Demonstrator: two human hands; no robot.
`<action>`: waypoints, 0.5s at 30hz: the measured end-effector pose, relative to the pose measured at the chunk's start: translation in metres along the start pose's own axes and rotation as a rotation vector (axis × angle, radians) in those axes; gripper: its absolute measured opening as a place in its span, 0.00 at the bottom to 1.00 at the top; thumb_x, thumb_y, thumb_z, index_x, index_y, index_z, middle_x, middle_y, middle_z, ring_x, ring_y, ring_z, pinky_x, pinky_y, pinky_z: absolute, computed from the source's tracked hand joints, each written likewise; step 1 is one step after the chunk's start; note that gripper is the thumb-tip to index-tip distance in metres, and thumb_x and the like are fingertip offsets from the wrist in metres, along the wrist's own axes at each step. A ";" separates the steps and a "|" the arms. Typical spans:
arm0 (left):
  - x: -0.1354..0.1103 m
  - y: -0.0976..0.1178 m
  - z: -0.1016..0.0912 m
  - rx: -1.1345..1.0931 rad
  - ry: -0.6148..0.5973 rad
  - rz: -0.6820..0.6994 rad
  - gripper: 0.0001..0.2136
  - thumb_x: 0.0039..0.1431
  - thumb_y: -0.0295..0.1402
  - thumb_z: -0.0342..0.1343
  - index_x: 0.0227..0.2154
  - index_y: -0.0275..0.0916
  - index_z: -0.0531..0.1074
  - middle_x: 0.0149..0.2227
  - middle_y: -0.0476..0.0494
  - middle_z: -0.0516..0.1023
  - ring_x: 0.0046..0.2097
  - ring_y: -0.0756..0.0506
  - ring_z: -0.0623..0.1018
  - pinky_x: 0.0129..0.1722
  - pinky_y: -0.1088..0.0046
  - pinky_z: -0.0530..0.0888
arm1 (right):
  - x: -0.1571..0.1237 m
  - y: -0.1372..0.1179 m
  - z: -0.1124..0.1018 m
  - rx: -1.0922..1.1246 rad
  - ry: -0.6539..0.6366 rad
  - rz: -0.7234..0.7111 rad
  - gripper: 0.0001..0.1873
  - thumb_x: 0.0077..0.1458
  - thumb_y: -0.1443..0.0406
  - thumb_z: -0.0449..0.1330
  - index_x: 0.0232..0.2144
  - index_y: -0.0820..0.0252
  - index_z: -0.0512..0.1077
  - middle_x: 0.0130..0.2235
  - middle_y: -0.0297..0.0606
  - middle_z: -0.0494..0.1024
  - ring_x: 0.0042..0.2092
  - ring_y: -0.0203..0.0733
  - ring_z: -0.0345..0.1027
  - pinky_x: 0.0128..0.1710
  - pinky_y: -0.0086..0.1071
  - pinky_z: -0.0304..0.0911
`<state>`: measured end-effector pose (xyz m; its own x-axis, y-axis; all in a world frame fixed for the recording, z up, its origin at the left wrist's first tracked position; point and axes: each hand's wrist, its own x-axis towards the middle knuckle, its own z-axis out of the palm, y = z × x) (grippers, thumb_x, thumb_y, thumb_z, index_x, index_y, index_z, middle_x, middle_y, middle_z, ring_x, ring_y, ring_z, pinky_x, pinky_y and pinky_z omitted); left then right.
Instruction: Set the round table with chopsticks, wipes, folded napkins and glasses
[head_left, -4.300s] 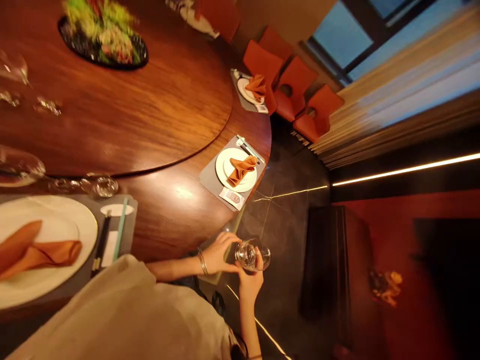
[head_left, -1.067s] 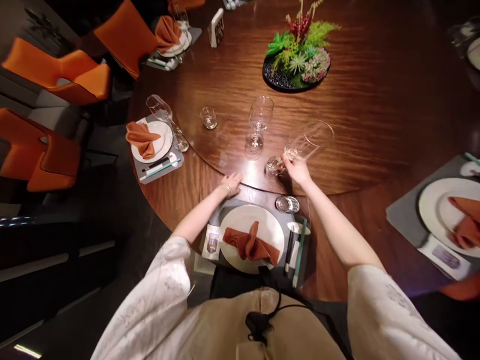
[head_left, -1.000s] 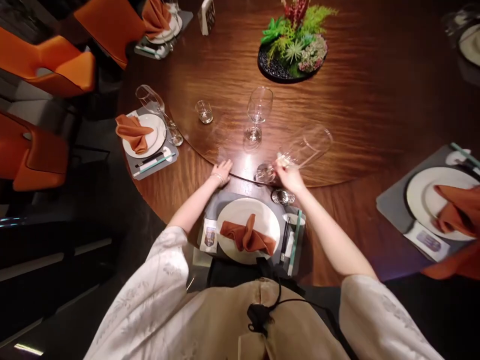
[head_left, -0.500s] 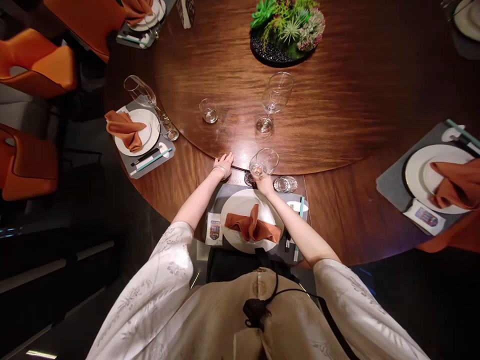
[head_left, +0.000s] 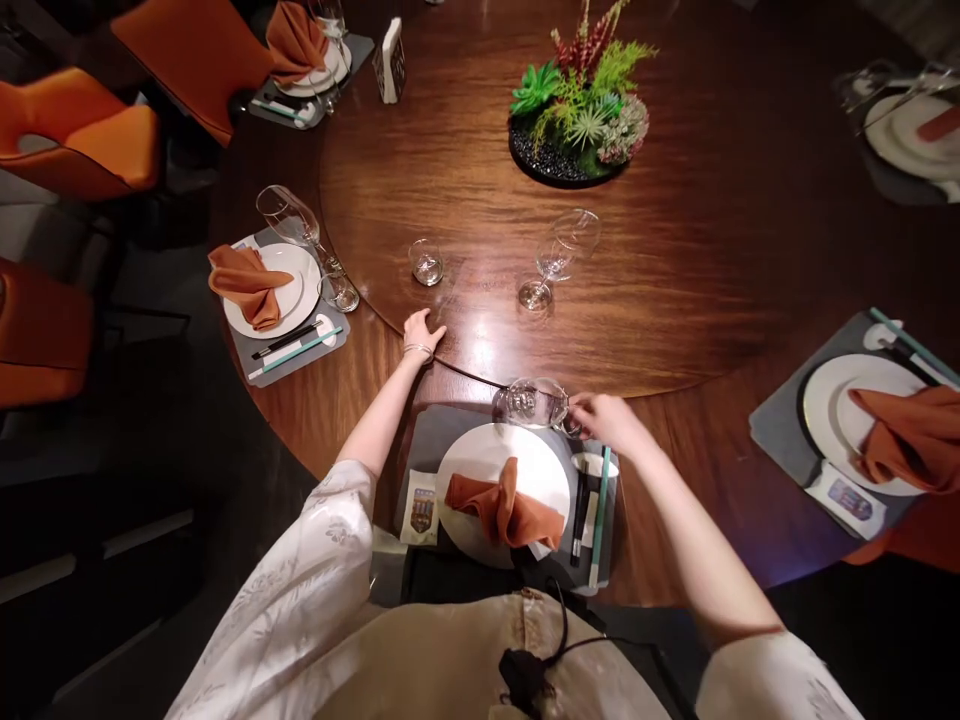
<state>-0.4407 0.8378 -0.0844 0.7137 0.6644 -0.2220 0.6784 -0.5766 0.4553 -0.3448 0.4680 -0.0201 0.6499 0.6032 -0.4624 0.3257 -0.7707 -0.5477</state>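
My left hand (head_left: 424,336) lies with its fingers spread on the edge of the round wooden turntable (head_left: 675,330), holding nothing. At the top of the near place setting, the fingertips of my right hand (head_left: 611,420) close on a small clear glass (head_left: 571,418), partly covered by the fingers. Just left of that glass is a clear stemmed wine glass (head_left: 534,402); its base is hard to make out. Below the glasses, a folded orange napkin (head_left: 506,505) sits on a white plate (head_left: 469,545). Black chopsticks (head_left: 580,515) lie to the plate's right on the grey placemat (head_left: 431,430).
On the turntable stand a small glass (head_left: 427,263), another wine glass (head_left: 559,255), a potted plant arrangement (head_left: 577,120) and a napkin holder (head_left: 389,65). A left place setting (head_left: 300,275) and a right one (head_left: 825,400) flank me. Orange chairs (head_left: 82,130) are at the left.
My right hand has left the near wine glass and moved right to the small glass. My left hand has shifted slightly left along the turntable edge. The view has tilted up.
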 end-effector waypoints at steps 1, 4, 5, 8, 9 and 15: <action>0.014 -0.001 -0.002 -0.004 0.048 -0.059 0.31 0.58 0.41 0.57 0.62 0.34 0.59 0.64 0.35 0.61 0.65 0.39 0.59 0.65 0.62 0.60 | 0.013 0.004 -0.018 -0.023 0.078 -0.008 0.12 0.55 0.60 0.56 0.36 0.57 0.77 0.30 0.41 0.80 0.33 0.46 0.75 0.39 0.37 0.70; 0.052 0.001 -0.004 -0.007 0.137 -0.179 0.37 0.54 0.44 0.61 0.63 0.35 0.54 0.66 0.33 0.55 0.68 0.37 0.53 0.65 0.59 0.57 | 0.078 -0.010 -0.048 0.063 0.242 -0.010 0.21 0.52 0.59 0.60 0.48 0.61 0.73 0.30 0.40 0.79 0.33 0.45 0.75 0.39 0.38 0.70; 0.062 0.002 -0.003 -0.006 0.160 -0.200 0.39 0.53 0.44 0.62 0.63 0.35 0.54 0.67 0.32 0.54 0.68 0.36 0.52 0.66 0.58 0.56 | 0.104 -0.021 -0.049 0.165 0.222 0.010 0.25 0.52 0.60 0.61 0.52 0.63 0.69 0.27 0.38 0.78 0.30 0.44 0.74 0.36 0.37 0.71; 0.088 0.005 0.003 -0.001 0.240 -0.246 0.41 0.49 0.45 0.65 0.63 0.34 0.54 0.67 0.32 0.53 0.69 0.36 0.51 0.67 0.58 0.53 | 0.177 -0.057 -0.035 0.471 0.190 0.078 0.26 0.52 0.61 0.61 0.53 0.63 0.66 0.22 0.31 0.74 0.23 0.39 0.69 0.27 0.33 0.70; 0.094 0.005 0.005 -0.001 0.265 -0.257 0.42 0.48 0.46 0.65 0.62 0.34 0.55 0.67 0.33 0.53 0.69 0.37 0.51 0.67 0.58 0.52 | 0.196 -0.066 -0.029 0.514 0.213 0.088 0.22 0.53 0.60 0.61 0.50 0.62 0.68 0.21 0.30 0.73 0.22 0.38 0.69 0.26 0.32 0.70; 0.118 0.014 0.011 0.001 0.362 -0.290 0.37 0.48 0.49 0.63 0.58 0.35 0.62 0.65 0.35 0.58 0.68 0.37 0.53 0.67 0.57 0.53 | 0.185 -0.042 -0.021 0.408 0.357 -0.002 0.13 0.60 0.56 0.54 0.38 0.56 0.74 0.36 0.42 0.79 0.44 0.48 0.75 0.48 0.44 0.71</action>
<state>-0.3452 0.9026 -0.1138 0.3875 0.9215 -0.0248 0.8415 -0.3426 0.4177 -0.2240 0.6079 -0.0683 0.8656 0.4424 -0.2347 0.0797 -0.5844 -0.8075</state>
